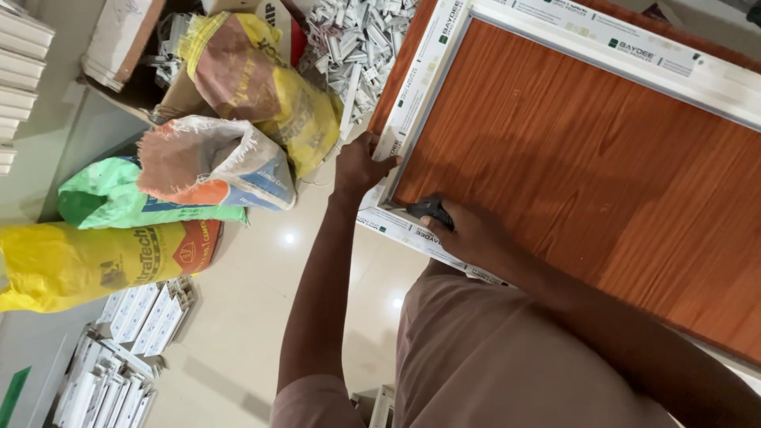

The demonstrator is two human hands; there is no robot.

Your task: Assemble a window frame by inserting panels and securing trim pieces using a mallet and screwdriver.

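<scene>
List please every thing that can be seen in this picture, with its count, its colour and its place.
white frame: one, white, around the wooden panel, upper right
wooden panel: one, reddish brown, inside the frame, right side
black tool: one, black, at the frame's inner corner, under the right hand
sacks: about four, yellow, green and white with orange, on the floor at left
white offcuts: a heap, white, top centre behind the sacks
white profile pieces: several, white, stacked on the floor, lower left
floor: one, glossy cream, centre
left hand: one, gripping the frame's outer corner
right hand: one, holding the black tool against the frame
</scene>
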